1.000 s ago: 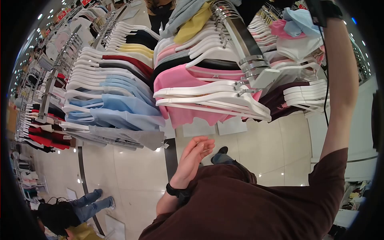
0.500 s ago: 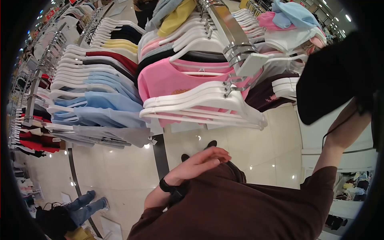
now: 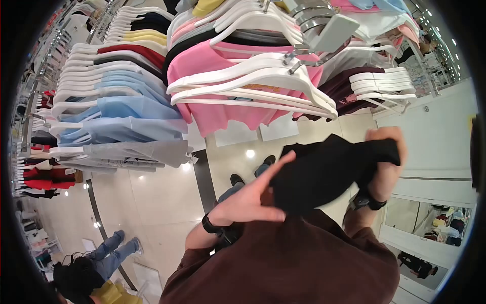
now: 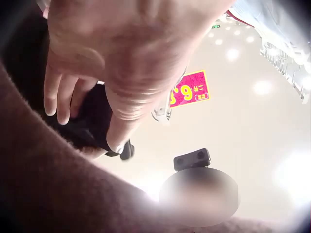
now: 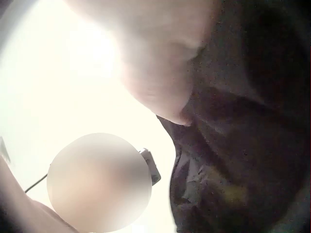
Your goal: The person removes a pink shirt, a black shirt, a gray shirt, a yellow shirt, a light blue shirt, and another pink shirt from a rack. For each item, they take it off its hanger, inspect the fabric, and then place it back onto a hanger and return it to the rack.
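Note:
A bunched black garment (image 3: 324, 175) is held up in front of my chest. My right hand (image 3: 388, 175) grips its right end, fingers curled over the cloth. At the garment's left end is my left hand (image 3: 248, 200), thumb and fingers spread wide on either side of the fabric. In the left wrist view the left fingers (image 4: 65, 97) reach down straight beside the dark cloth. Folds of the garment (image 5: 238, 136) fill the right side of the right wrist view, under the right hand (image 5: 160, 63).
Bare white hangers (image 3: 253, 76) hang at the front rail end beside a pink top (image 3: 207, 114). Light blue shirts (image 3: 136, 109) line the left rack. White cabinets (image 3: 425, 131) stand to the right. A person in jeans (image 3: 114, 253) is at the lower left.
My right hand has come down from the upper right, bringing the black garment in front of me. My left hand has spread its thumb and fingers and met the garment's left end.

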Action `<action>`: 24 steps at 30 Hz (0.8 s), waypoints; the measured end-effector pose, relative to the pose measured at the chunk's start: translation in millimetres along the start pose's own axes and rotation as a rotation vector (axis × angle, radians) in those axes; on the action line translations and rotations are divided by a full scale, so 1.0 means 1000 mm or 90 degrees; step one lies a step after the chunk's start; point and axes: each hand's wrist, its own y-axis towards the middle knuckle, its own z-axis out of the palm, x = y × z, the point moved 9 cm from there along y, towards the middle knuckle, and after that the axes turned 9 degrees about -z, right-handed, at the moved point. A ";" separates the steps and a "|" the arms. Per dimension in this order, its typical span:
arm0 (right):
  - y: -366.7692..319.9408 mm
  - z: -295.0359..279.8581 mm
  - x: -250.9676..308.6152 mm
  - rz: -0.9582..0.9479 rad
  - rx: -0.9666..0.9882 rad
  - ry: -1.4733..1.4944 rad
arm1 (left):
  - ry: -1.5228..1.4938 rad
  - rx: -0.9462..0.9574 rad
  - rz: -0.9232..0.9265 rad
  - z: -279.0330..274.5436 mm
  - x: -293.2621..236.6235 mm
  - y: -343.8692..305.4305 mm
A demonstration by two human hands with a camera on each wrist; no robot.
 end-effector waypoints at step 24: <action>-0.102 0.084 -0.143 0.423 0.305 0.250 | -0.237 -0.401 0.134 -0.084 -0.002 -0.045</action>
